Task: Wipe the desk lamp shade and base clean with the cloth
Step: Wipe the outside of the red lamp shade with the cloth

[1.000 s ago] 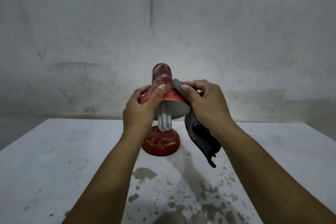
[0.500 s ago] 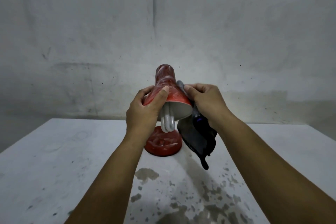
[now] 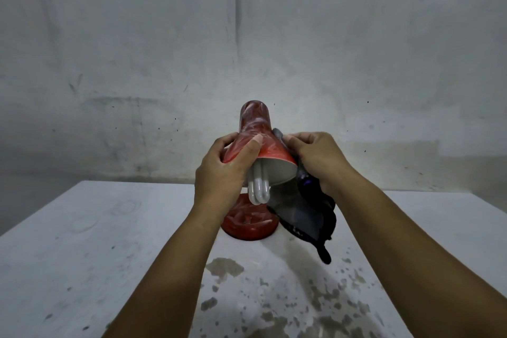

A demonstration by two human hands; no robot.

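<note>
A red desk lamp stands at the middle of the white table. Its dusty red shade (image 3: 255,129) tilts toward me, with a white inner face and a white coiled bulb (image 3: 258,189) hanging out. My left hand (image 3: 222,170) grips the shade's left side, thumb across the front. My right hand (image 3: 319,158) holds a dark grey cloth (image 3: 304,217) against the shade's right edge; the cloth hangs down past the rim. The round red base (image 3: 248,228) sits on the table below, partly hidden by my left wrist and the cloth.
The white table (image 3: 96,241) has dark wet-looking blotches (image 3: 225,267) in front of the lamp and toward the near right. A stained grey wall (image 3: 247,35) rises right behind the table's far edge.
My right hand has slid the cloth a little along the shade's right side, and the hanging cloth has swung and spread lower. My left hand keeps its grip on the shade.
</note>
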